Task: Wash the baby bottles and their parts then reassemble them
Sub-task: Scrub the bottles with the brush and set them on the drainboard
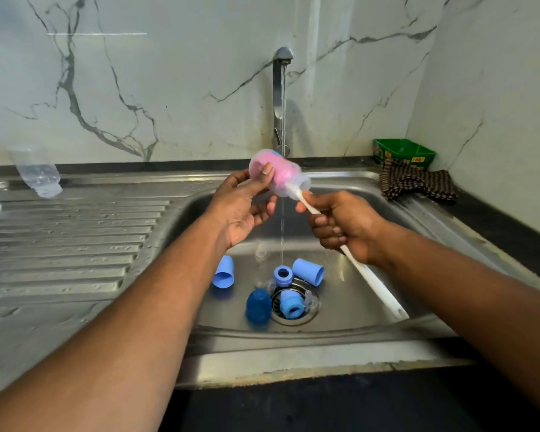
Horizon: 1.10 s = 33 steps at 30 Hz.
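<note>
Bottle [278,174] lies tilted, mouth lower-right, brush [356,263] handle along its axis.

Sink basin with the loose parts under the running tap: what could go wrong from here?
1. The ring lies on the drain strainer, with clear teats beside it; water could pool or small parts lodge there.
2. The left hand holds the wet bottle mostly by its fingertips; a hard thrust of the brush by the right hand could knock it loose.

Home kitchen: steel sink [340,182], tap [279,88], marble-look wall [138,88].
</note>
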Each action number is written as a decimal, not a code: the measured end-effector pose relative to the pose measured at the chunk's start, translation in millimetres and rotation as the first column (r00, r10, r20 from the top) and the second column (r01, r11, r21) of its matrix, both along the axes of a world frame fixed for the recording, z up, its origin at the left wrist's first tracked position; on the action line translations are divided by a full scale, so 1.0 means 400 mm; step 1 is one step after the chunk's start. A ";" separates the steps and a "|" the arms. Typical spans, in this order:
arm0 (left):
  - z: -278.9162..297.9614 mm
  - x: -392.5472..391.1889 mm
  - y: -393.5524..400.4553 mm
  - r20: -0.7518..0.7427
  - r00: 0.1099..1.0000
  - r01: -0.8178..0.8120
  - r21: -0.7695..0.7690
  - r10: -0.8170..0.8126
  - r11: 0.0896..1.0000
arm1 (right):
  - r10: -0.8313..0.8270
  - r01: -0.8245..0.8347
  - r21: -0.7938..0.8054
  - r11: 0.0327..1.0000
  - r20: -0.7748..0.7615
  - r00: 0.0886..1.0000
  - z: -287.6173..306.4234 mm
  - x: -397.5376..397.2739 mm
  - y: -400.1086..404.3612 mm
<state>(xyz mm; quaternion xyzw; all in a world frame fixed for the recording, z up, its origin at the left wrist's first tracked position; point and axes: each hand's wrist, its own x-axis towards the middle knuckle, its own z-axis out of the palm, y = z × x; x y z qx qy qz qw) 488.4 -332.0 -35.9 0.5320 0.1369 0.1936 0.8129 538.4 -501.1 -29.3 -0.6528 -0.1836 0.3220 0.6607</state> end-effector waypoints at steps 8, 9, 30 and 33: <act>0.010 -0.010 0.010 -0.094 0.994 0.048 0.009 -0.047 0.999 | -0.115 0.181 -0.180 0.967 0.327 0.938 -0.021 0.014 0.007; 0.015 -0.012 0.018 -0.147 0.989 0.035 0.028 -0.031 0.999 | -0.122 0.234 -0.204 0.951 0.449 0.885 -0.023 0.018 0.007; -0.026 -0.031 -0.042 0.048 0.982 -0.188 0.284 0.182 0.940 | -0.004 0.051 -0.112 0.992 0.384 0.923 0.002 0.038 -0.014; -0.004 -0.041 -0.025 -0.032 0.939 -0.305 0.381 0.342 0.873 | -0.061 0.227 -0.132 0.965 0.728 0.683 0.002 0.045 0.003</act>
